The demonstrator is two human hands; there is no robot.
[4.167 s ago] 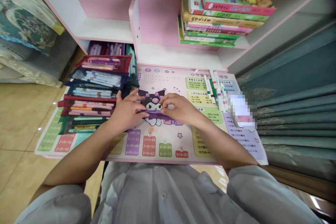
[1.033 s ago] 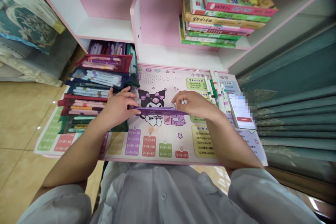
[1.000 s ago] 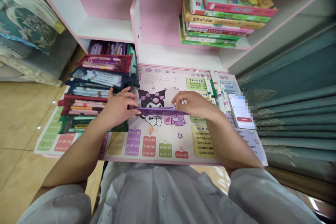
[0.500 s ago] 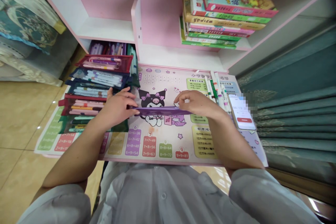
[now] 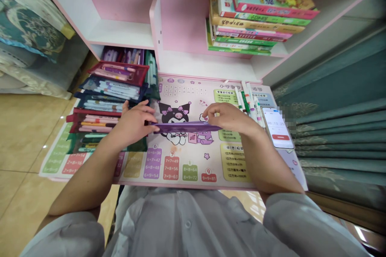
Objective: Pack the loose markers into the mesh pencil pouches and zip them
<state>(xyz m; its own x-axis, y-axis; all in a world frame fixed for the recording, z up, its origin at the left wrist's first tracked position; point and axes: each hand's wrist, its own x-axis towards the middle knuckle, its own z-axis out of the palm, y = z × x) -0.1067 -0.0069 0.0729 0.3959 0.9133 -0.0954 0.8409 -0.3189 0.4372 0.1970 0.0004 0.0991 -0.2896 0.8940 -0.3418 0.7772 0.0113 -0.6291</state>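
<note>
A purple pouch (image 5: 183, 127), seen nearly edge-on, is held level above the desk mat's cartoon figure. My left hand (image 5: 137, 120) pinches its left end between thumb and fingers, the other fingers spread over the stacked pouches. At the right end, my right hand (image 5: 224, 117) has its thumb and index finger pinched at the pouch's upper edge. Whether a zip pull is between those fingertips is too small to make out. Beside my left hand lie filled pen pouches, among them a red pouch (image 5: 120, 73) and a dark blue pouch (image 5: 113, 88).
Several loose markers (image 5: 247, 102) lie right of my right hand, beside a phone (image 5: 276, 128) showing a timer. Stacked books (image 5: 259, 20) stand on the shelf behind. The printed desk mat (image 5: 177, 160) covers the desk. A curtain (image 5: 337, 128) hangs at the right.
The red pouch at the back of the pile has slid slightly and tilted. My right hand has shifted a little to the right along the purple pouch; both hands still hold it.
</note>
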